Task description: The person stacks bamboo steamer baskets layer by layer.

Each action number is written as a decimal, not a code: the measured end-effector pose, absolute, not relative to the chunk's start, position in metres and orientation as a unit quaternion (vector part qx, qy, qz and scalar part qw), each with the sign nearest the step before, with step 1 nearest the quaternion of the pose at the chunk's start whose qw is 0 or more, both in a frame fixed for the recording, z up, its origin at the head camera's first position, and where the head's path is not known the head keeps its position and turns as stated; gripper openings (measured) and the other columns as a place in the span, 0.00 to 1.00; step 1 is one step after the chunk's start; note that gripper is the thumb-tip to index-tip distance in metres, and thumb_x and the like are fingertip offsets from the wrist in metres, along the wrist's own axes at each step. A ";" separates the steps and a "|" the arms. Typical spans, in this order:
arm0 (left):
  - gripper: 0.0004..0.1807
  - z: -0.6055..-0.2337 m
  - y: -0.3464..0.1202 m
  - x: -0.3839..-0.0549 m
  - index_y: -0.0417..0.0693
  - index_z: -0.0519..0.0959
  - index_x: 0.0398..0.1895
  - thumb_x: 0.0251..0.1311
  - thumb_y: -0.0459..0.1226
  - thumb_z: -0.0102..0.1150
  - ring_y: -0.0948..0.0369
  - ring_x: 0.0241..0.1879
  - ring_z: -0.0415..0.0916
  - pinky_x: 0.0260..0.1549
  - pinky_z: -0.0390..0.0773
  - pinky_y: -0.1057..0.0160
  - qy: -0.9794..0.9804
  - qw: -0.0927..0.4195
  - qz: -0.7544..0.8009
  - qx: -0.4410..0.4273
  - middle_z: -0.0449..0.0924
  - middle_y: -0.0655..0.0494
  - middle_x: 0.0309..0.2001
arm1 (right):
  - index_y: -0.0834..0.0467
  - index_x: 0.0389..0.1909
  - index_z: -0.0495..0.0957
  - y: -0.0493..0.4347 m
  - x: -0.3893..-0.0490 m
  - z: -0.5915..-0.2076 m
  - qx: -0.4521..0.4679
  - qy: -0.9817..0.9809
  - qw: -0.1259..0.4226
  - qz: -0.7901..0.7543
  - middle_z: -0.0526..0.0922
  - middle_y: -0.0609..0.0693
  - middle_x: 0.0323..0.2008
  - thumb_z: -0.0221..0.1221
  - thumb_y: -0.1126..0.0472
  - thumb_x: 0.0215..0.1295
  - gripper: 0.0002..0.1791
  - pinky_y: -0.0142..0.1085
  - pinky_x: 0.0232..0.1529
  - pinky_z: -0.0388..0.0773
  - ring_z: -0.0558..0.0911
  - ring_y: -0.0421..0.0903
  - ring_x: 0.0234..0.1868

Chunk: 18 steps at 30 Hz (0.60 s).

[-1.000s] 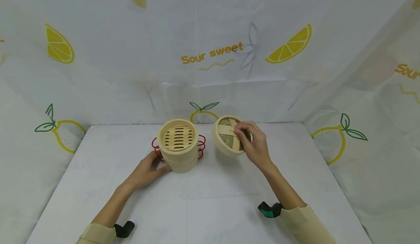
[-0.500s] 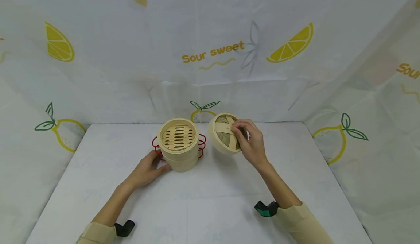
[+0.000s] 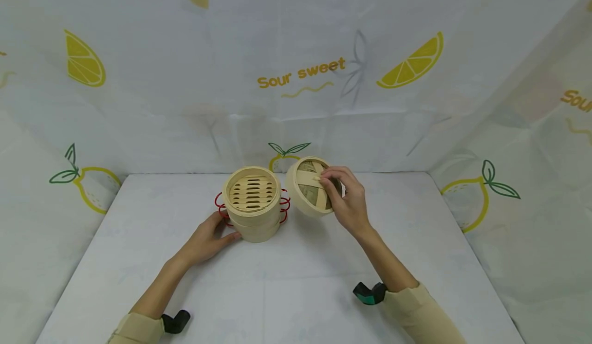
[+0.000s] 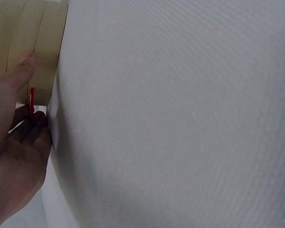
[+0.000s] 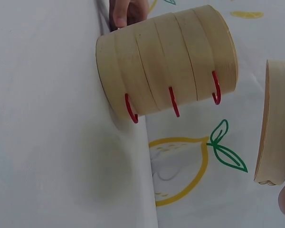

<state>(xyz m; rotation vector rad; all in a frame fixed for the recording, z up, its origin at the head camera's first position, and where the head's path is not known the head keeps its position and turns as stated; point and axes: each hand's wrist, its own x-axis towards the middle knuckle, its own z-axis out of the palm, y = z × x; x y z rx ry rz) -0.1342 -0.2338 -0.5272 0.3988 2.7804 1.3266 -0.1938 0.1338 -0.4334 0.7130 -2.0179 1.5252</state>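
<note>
A stack of three bamboo steamer baskets [image 3: 256, 225] stands on the table, its slatted top layer uncovered. Red loop handles [image 5: 174, 102] stick out on both sides. My left hand [image 3: 205, 241] holds the stack low on its left side; in the left wrist view the thumb [image 4: 23, 69] lies on the wall and the fingers curl by a red handle. To the right of the stack, my right hand [image 3: 349, 200] pinches the knob of the bamboo steamer lid [image 3: 299, 192]. This lid is raised and tilted, close beside the stack's upper rim.
A white cloth covers the table [image 3: 296, 292]. Behind it rises a white backdrop [image 3: 185, 102] printed with lemons and lettering, and more of this cloth hangs at the sides. Dark wrist devices [image 3: 176, 322] sit by both sleeves.
My right hand has carried the lid a little leftward and slightly up, closer to the stack. The left hand and the stack have stayed in place.
</note>
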 end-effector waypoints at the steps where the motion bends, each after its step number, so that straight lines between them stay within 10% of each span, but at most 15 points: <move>1: 0.34 -0.527 -0.234 -0.134 0.39 0.74 0.71 0.68 0.43 0.75 0.43 0.71 0.77 0.74 0.75 0.38 0.895 0.018 0.428 0.128 0.83 0.45 0.63 | 0.69 0.43 0.84 0.132 -0.194 -0.433 0.264 -0.741 0.254 0.563 0.86 0.65 0.47 0.65 0.77 0.70 0.04 0.26 0.69 0.79 0.83 0.36 0.57; 18: 0.34 -0.530 -0.235 -0.135 0.41 0.74 0.71 0.68 0.45 0.75 0.44 0.71 0.78 0.74 0.76 0.38 0.898 0.021 0.423 0.121 0.83 0.47 0.63 | 0.69 0.43 0.84 0.110 -0.199 -0.425 0.277 -0.728 0.264 0.569 0.86 0.64 0.47 0.66 0.77 0.70 0.04 0.28 0.69 0.80 0.85 0.48 0.56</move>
